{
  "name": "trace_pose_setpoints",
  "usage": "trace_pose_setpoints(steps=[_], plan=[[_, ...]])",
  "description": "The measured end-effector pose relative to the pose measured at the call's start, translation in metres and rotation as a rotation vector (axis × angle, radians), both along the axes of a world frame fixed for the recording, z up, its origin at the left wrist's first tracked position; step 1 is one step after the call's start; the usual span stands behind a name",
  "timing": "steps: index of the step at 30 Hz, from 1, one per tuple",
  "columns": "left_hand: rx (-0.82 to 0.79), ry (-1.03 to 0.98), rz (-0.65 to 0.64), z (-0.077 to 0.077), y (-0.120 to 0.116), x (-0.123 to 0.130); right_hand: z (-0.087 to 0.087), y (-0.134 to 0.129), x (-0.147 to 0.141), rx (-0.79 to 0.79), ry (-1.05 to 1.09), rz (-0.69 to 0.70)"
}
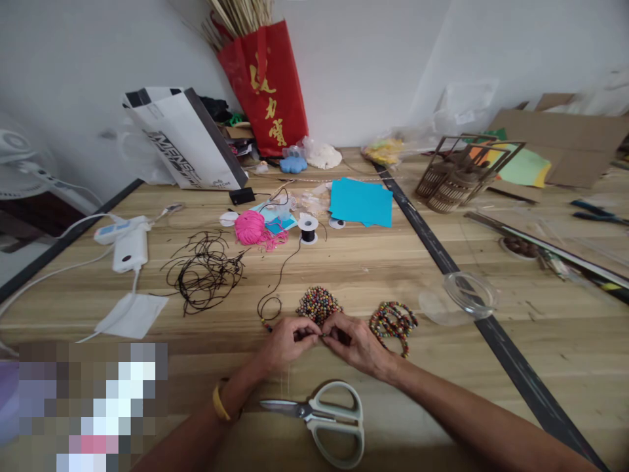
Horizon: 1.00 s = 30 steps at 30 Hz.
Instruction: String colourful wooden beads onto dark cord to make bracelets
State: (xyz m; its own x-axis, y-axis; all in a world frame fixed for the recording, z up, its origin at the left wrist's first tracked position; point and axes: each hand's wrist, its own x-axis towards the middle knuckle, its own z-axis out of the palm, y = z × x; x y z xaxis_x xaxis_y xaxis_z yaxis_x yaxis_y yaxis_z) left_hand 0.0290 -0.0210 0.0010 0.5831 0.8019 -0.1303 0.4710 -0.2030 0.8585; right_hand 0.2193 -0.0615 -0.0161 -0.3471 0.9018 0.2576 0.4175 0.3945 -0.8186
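My left hand [289, 339] and my right hand [358, 341] meet at the front of the table, thumbs and forefingers pinched. Black cord [284, 270] runs from a white spool [308, 229], curls on the wood, carries a few strung beads [266, 324] and goes under my left hand, which appears to pinch its end. A tiny dark bead [323, 335] sits between the fingertips, on my right hand's side. Just behind lies a pile of loose multicoloured beads [319, 303]. Strung bead strands [393, 322] lie coiled beside my right wrist. White-handled scissors [314, 413] lie nearest me.
Tangled black cord [204, 272], pink yarn [250, 227] and blue paper [362, 202] lie farther back. A clear round container [470, 295] rests at right, near small baskets [449, 183]. A power strip [128, 242] with cables is at left; bags [270, 92] stand along the wall.
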Motion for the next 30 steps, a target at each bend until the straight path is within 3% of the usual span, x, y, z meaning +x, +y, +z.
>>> trace_pose_setpoints(steps=[15,22,30], plan=[[-0.162,-0.143,0.044,0.0002,-0.0002,0.0023,0.0047,0.0004,-0.0004,0.004,-0.006,0.015],[-0.189,-0.162,0.03,0.0007,-0.0004,0.0018,-0.0013,0.0014,0.0014,0.016,0.001,0.038],[-0.203,-0.162,0.028,0.0034,-0.001,0.002,0.0037,0.0019,0.0019,0.022,0.028,0.1]])
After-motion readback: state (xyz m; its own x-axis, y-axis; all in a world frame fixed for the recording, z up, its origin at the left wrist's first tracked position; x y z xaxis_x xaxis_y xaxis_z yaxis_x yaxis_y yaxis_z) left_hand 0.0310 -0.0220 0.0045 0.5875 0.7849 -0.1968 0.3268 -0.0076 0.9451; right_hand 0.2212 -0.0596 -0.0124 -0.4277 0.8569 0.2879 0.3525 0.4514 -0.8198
